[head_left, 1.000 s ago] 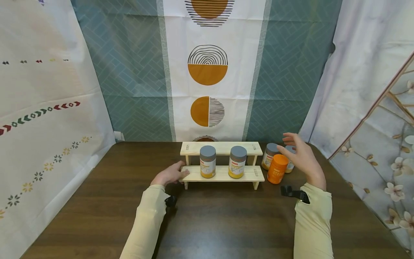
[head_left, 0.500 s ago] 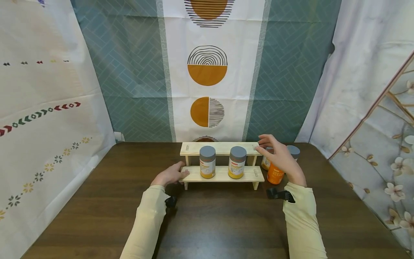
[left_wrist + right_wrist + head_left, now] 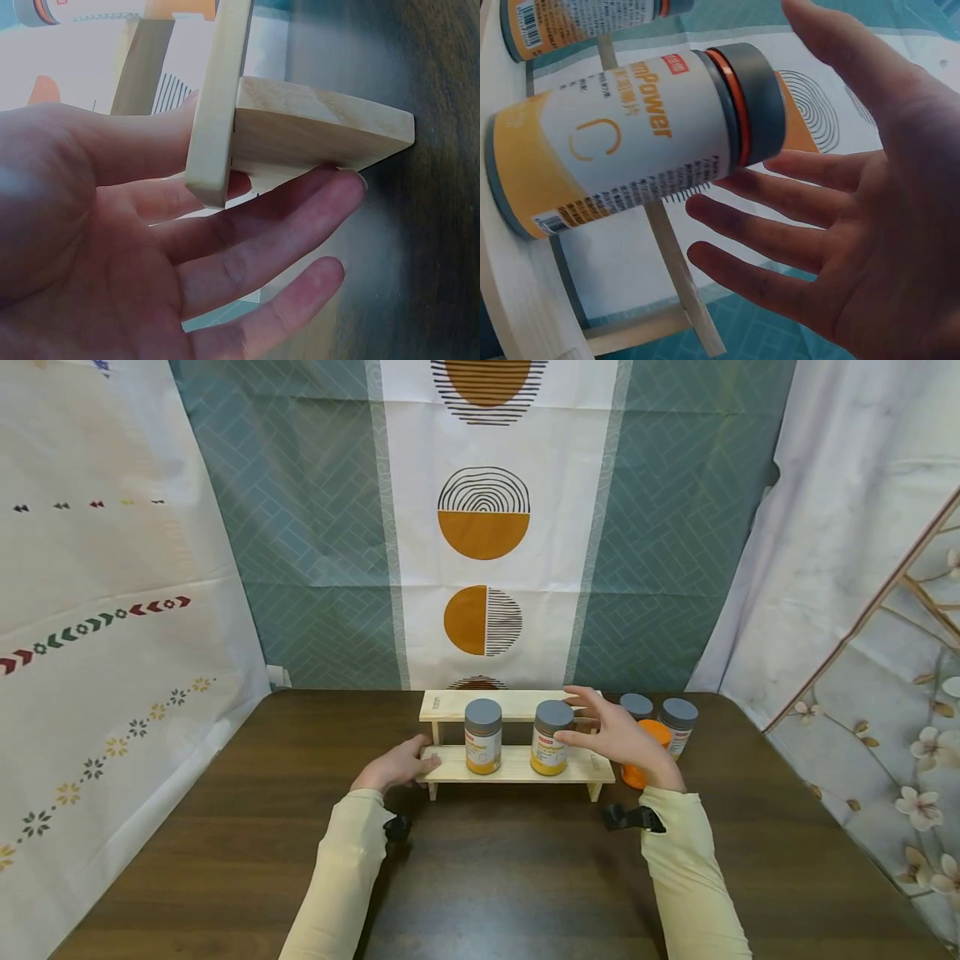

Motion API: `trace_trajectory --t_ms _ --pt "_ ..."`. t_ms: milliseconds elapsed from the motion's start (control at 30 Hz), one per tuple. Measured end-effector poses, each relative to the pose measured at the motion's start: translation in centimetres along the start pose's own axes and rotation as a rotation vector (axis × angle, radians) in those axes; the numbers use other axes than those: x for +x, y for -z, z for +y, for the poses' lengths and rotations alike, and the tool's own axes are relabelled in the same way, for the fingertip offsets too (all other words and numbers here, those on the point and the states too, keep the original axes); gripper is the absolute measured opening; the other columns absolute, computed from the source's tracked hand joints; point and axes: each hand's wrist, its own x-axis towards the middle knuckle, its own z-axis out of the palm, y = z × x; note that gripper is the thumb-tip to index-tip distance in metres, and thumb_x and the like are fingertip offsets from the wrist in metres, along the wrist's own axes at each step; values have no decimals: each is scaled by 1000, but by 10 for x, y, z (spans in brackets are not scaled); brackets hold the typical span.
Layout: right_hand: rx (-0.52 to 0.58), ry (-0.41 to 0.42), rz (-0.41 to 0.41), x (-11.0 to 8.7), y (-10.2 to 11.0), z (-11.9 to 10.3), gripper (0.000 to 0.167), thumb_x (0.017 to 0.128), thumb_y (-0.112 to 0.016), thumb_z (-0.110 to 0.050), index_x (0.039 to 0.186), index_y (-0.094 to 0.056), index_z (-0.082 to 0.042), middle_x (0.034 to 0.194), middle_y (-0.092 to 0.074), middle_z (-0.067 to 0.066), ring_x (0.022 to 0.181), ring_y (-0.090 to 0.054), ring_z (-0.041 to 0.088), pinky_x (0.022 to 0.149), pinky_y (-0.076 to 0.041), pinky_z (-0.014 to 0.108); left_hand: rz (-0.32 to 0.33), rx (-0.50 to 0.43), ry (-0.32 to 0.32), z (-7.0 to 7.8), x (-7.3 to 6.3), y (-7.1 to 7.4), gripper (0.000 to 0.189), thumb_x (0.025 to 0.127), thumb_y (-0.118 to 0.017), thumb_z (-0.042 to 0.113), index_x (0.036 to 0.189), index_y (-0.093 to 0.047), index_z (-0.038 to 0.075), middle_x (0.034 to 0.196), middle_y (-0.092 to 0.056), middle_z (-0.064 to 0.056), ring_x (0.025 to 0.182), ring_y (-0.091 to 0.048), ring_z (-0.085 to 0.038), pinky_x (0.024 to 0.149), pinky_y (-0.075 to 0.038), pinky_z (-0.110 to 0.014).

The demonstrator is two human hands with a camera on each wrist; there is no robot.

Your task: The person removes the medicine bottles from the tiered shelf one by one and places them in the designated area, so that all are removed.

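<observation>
My left hand (image 3: 396, 763) holds the left end of a two-tier wooden shelf (image 3: 442, 767), thumb over the lower board and fingers beneath it and along the leg (image 3: 322, 127). Two supplement jars with grey lids stand upright on the lower board, a left jar (image 3: 483, 739) and a right jar (image 3: 550, 743). My right hand (image 3: 611, 735) is at the right jar, its fingers spread behind the lid and its thumb in front. In the right wrist view the thumb stands off the jar's lid (image 3: 761, 101), while the fingertips lie close to it.
To the right of the shelf, a bright orange bottle (image 3: 634, 777) is partly covered by my right hand. Two more grey-lidded jars stand behind it, one (image 3: 636, 705) nearer the shelf and one (image 3: 678, 727) further right. Patterned cloth (image 3: 315, 527) hangs behind the dark wooden table (image 3: 495, 877).
My right hand has moved left and down from above the orange bottle to the right jar on the shelf. The left hand keeps its hold in the same place.
</observation>
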Motion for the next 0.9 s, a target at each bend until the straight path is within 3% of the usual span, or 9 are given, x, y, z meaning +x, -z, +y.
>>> trace_trajectory --t_ms 333,900 --pt "-26 24 -37 7 -12 1 80 86 -74 -34 149 -30 -10 130 -58 20 112 -64 35 94 -51 47 6 4 -3 -2 0 0 41 100 -53 23 133 -44 -1 113 -56 -18 97 -57 -27 82 -50 -45" --pt "-21 55 -14 7 -13 5 66 87 -72 -32 141 -41 -11 125 -62 17 112 -65 36 94 -51 49 6 4 13 -1 0 0 42 100 -52 23 135 -43 0 116 -55 -18 98 -57 -26 79 -50 -40"
